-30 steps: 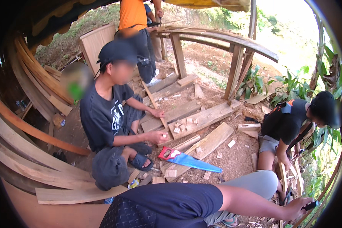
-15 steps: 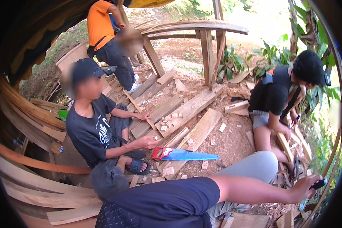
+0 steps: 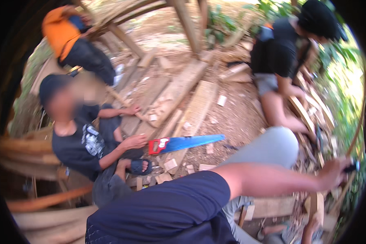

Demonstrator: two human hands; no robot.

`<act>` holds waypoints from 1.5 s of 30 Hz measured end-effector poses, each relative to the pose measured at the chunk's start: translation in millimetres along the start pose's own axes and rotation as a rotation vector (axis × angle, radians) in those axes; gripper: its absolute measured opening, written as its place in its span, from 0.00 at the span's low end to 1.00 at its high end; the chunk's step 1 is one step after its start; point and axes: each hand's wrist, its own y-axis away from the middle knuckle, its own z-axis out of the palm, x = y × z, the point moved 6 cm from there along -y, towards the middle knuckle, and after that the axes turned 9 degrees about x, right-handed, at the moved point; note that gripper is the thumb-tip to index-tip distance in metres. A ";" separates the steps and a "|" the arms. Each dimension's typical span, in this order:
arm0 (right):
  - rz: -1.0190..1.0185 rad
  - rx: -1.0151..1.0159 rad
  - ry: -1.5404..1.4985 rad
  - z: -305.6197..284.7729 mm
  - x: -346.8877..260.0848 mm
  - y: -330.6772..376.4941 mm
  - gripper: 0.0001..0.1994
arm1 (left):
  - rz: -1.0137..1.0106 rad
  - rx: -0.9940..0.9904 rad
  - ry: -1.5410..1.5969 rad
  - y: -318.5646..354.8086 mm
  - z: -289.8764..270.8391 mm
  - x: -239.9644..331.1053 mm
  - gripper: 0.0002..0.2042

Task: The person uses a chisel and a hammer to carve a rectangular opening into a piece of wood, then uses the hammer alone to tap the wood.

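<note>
Small dark tool (image 3: 352,166) gripped in the right hand (image 3: 333,175), fingers clenched round it, out at the far right edge with the arm stretched across from the dark blue sleeve (image 3: 166,203). Too blurry to tell what kind of tool. Just below the hand, a plank (image 3: 272,206) and a curved wooden strip (image 3: 315,205). Up and left of it, a bent knee in grey trousers (image 3: 272,148). Left hand nowhere in view.

Further left of the hand, on the dirt, a saw (image 3: 183,143) with blue blade and red handle, lying among wood offcuts (image 3: 171,164). Sitting person in dark shirt (image 3: 85,144) beside the saw, one hand just touching the handle end. Beyond, long planks (image 3: 179,91) laid on the ground. Above the hand, another person in black (image 3: 278,53) crouching over curved strips. Way off top left, someone in an orange top (image 3: 61,32) by a timber frame (image 3: 183,20).
</note>
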 end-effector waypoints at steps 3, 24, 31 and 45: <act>0.101 -0.042 -0.683 -41.5 13.0 -19.8 0.12 | 0.004 0.057 0.074 -20.5 -15.2 -24.1 0.17; 1.024 -0.645 -1.802 -309.0 130.8 -105.5 0.22 | -0.012 -0.069 -0.110 -12.1 -90.3 -18.2 0.17; 0.812 -0.474 -1.956 -270.8 129.9 -102.2 0.20 | 0.030 -0.036 -0.162 11.2 -72.6 -18.4 0.22; -0.087 -0.811 -0.945 -225.7 53.9 -159.8 0.26 | 0.064 0.001 -0.213 12.6 -87.7 2.9 0.19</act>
